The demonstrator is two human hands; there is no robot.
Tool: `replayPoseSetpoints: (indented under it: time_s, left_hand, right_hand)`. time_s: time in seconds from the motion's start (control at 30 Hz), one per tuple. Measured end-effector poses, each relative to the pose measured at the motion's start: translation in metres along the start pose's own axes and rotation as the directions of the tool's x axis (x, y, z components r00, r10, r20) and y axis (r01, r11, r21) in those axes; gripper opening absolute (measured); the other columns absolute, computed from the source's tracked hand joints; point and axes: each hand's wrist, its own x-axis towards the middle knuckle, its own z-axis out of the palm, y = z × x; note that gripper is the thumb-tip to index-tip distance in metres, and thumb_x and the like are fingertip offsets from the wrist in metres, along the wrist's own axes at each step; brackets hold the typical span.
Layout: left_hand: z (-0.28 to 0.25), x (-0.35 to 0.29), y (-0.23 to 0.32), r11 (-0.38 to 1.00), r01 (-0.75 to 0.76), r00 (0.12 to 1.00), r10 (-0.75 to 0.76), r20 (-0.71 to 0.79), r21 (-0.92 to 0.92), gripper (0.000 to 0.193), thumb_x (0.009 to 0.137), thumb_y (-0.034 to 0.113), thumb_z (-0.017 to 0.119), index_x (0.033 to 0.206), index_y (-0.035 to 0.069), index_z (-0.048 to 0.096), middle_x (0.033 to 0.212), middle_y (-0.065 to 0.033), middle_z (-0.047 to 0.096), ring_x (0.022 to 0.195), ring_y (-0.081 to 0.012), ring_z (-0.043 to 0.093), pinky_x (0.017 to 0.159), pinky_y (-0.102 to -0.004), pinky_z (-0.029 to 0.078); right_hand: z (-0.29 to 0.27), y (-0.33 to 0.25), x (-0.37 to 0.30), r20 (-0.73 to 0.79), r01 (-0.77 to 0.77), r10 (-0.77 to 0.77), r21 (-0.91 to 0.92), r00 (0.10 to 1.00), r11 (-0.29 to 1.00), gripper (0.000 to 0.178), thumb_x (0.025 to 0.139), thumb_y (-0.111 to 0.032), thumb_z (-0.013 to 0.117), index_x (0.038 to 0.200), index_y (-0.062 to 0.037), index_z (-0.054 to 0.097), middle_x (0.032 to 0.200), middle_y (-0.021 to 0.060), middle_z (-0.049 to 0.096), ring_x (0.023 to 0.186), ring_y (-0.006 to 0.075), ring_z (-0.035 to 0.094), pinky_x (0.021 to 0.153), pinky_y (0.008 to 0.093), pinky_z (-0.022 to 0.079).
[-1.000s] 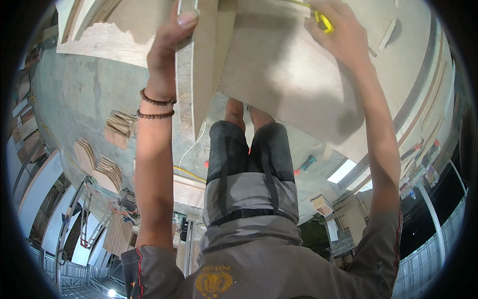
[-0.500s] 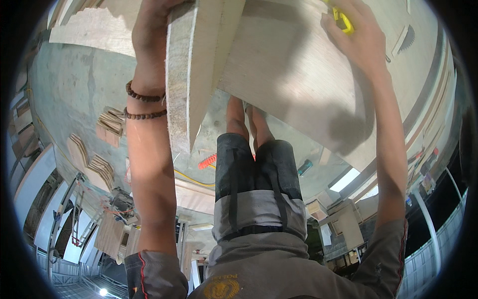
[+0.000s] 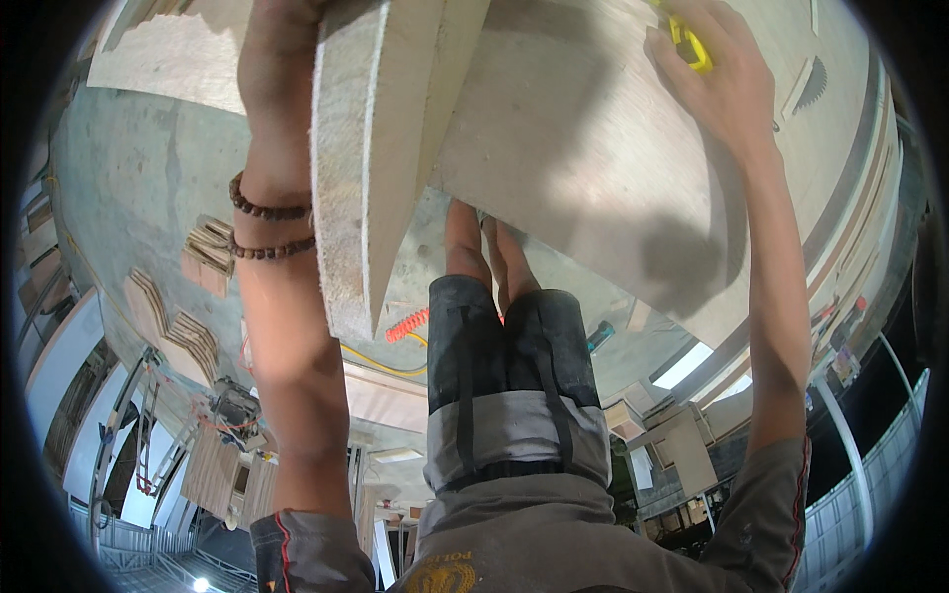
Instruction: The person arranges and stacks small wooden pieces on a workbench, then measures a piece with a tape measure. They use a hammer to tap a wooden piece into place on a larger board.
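A thick pale wooden panel (image 3: 341, 168) rises on edge toward me, tilted, its layered side facing the left forearm. My left hand (image 3: 282, 59) is at its upper left side and grips it; the fingertips are cut off by the top of the view. On the wrist are two beaded bracelets (image 3: 272, 247). My right hand (image 3: 727, 84) is closed around a yellow tool (image 3: 692, 44) with a loop-like body, its kind partly hidden by the fingers. It is over a large flat plywood sheet (image 3: 583, 148), on which shadows fall.
A toothed saw blade piece (image 3: 813, 81) lies at the far right of the sheet. Stacks of cut wooden pieces (image 3: 188, 341) rest on the floor at left. A coiled orange hose (image 3: 406, 325) and a teal power tool (image 3: 599, 336) lie near my legs.
My left hand and the thick panel have shifted left and slightly toward me together. My right hand has moved slightly right and down with the yellow tool.
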Motion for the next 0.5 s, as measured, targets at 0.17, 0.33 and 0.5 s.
replayPoseSetpoints:
  time_s: [0.17,0.33,0.5]
  left_hand:
    - [-0.004,-0.004,0.0,1.0,-0.002,1.0,0.002,0.003,0.012,0.049,0.093,0.03,0.063,0.125,-0.005,0.052,0.121,-0.0157,0.064,0.108,-0.019,0.061,0.092,-0.0327,0.051]
    - [0.003,-0.005,-0.002,1.0,0.006,1.0,-0.006,0.001,0.024,0.056,0.092,0.032,0.066,0.129,-0.006,0.048,0.122,-0.0163,0.063,0.108,-0.0195,0.061,0.092,-0.033,0.051]
    - [0.012,-0.001,-0.002,0.999,0.032,0.999,-0.032,-0.006,0.032,0.064,0.09,0.035,0.068,0.132,-0.007,0.044,0.123,-0.017,0.062,0.109,-0.0201,0.061,0.093,-0.0333,0.051]
  right_hand:
    - [0.006,0.002,-0.001,-0.035,0.013,-0.012,0.02,0.999,1.0,0.036,0.084,-0.025,0.071,0.112,-0.0032,0.07,0.099,0.0159,0.064,0.089,0.0305,0.063,0.08,0.0407,0.052]
    - [0.009,0.006,-0.004,-0.067,0.028,-0.027,0.013,0.997,1.0,0.035,0.084,-0.025,0.071,0.112,-0.0036,0.07,0.098,0.0155,0.063,0.088,0.03,0.063,0.079,0.0409,0.052]
    - [0.001,-0.002,-0.001,0.005,-0.013,0.014,-0.001,1.0,1.0,0.036,0.084,-0.025,0.072,0.113,-0.0046,0.07,0.098,0.0156,0.063,0.089,0.0299,0.063,0.079,0.0415,0.053]
